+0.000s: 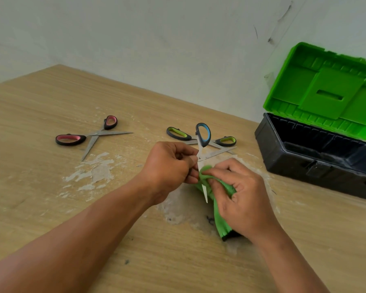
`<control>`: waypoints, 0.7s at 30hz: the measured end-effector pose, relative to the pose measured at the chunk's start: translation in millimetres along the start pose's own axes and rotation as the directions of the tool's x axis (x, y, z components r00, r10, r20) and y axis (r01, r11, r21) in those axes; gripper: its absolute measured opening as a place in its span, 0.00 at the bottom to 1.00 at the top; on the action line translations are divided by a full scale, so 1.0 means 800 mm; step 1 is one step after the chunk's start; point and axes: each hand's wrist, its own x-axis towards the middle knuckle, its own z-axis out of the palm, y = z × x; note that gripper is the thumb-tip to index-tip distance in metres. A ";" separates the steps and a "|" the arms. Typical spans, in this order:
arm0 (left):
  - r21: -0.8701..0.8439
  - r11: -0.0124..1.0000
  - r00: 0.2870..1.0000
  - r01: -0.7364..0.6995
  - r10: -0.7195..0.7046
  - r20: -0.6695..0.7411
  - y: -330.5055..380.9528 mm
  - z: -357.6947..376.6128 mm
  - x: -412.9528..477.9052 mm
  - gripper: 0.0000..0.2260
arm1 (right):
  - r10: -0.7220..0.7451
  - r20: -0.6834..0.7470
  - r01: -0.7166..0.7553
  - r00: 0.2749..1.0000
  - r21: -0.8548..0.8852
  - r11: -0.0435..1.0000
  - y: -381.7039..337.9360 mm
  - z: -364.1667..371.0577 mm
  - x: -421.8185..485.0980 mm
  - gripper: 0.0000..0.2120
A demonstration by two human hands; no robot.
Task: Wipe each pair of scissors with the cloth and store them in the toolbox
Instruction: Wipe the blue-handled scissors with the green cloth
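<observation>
My left hand grips the blue-handled scissors near the pivot, blades spread open, one blade pointing down toward me. My right hand holds the green cloth bunched around that lower blade. Pink-handled scissors lie open on the wooden table at the left. Green-handled scissors lie open just behind the blue pair. The toolbox stands at the right, black body, green lid raised against the wall.
White dusty patches and scraped spots mark the table top around my hands. A pale wall runs along the table's far edge, close behind the toolbox.
</observation>
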 end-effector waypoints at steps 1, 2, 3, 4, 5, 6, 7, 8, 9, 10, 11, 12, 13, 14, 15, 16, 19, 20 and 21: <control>-0.002 1.000 1.000 0.003 -0.003 0.001 0.000 0.000 0.000 0.05 | -0.009 0.008 0.009 1.000 0.010 1.000 0.001 0.001 0.000 0.12; -0.001 1.000 1.000 0.008 -0.008 -0.002 0.000 -0.002 -0.001 0.05 | -0.020 0.056 0.018 0.998 0.037 0.999 0.002 0.000 -0.002 0.12; 0.001 1.000 1.000 0.013 -0.013 -0.005 0.000 -0.003 -0.002 0.05 | -0.028 0.122 0.020 0.992 0.067 0.998 0.003 -0.002 -0.005 0.11; 0.002 1.000 1.000 0.016 -0.016 -0.007 0.001 -0.005 -0.003 0.05 | -0.037 0.160 0.023 0.987 0.086 0.996 0.003 -0.005 -0.008 0.11; -0.003 1.000 1.000 0.017 -0.017 -0.006 0.002 -0.006 -0.003 0.05 | -0.038 0.149 0.026 0.988 0.086 0.996 0.003 -0.006 -0.008 0.11; -0.017 1.000 1.000 0.015 -0.015 -0.005 0.004 -0.006 -0.003 0.05 | -0.036 0.100 0.029 0.994 0.075 0.997 0.004 -0.005 -0.007 0.11; -0.037 0.999 1.000 0.016 -0.016 -0.002 0.005 -0.005 -0.003 0.05 | -0.035 0.043 0.032 0.998 0.057 0.998 0.005 -0.004 -0.004 0.12; -0.052 0.998 1.000 0.017 -0.017 0.001 0.005 -0.005 -0.002 0.05 | -0.034 0.015 0.033 0.999 0.052 0.998 0.005 -0.004 -0.002 0.12; -0.058 0.998 1.000 0.019 -0.019 0.000 0.004 -0.004 -0.002 0.05 | -0.040 0.032 0.037 0.999 0.073 0.997 0.006 -0.005 -0.002 0.12; -0.055 0.998 1.000 0.022 -0.022 -0.003 0.004 -0.004 -0.002 0.05 | -0.049 0.086 0.039 0.995 0.109 0.993 0.007 -0.007 -0.004 0.11; -0.049 0.998 1.000 0.026 -0.027 -0.007 0.004 -0.005 -0.002 0.05 | -0.056 0.147 0.036 0.988 0.137 0.990 0.007 -0.009 -0.007 0.11; -0.046 0.999 0.999 0.030 -0.031 -0.012 0.004 -0.006 -0.003 0.05 | -0.060 0.174 0.034 0.983 0.147 0.989 0.008 -0.011 -0.009 0.11; -0.050 0.998 0.999 0.033 -0.034 -0.016 0.006 -0.007 -0.002 0.05 | -0.055 0.157 0.033 0.986 0.140 0.990 0.008 -0.011 -0.009 0.11; -0.061 0.997 0.999 0.037 -0.038 -0.021 0.007 -0.007 -0.002 0.05 | -0.049 0.114 0.035 0.992 0.124 0.992 0.009 -0.009 -0.007 0.11; -0.073 0.996 0.999 0.042 -0.044 -0.025 0.007 -0.007 -0.001 0.05 | -0.048 0.074 0.041 0.996 0.103 0.994 0.008 -0.008 -0.005 0.11; -0.082 0.995 0.998 0.048 -0.050 -0.027 0.008 -0.006 -0.001 0.06 | -0.053 0.063 0.047 0.997 0.098 0.994 0.008 -0.006 -0.004 0.11; -0.092 0.994 0.998 0.065 -0.067 -0.021 0.009 -0.006 -0.003 0.06 | -0.065 0.153 0.042 0.986 0.150 0.988 0.007 -0.009 -0.007 0.10; -0.095 0.993 0.997 0.066 -0.069 -0.022 0.009 -0.007 -0.004 0.06 | -0.063 0.146 0.040 0.987 0.154 0.987 0.008 -0.010 -0.008 0.10; -0.105 0.992 0.997 0.067 -0.071 -0.026 0.010 -0.007 -0.003 0.06 | -0.058 0.114 0.040 0.992 0.149 0.988 0.008 -0.010 -0.008 0.10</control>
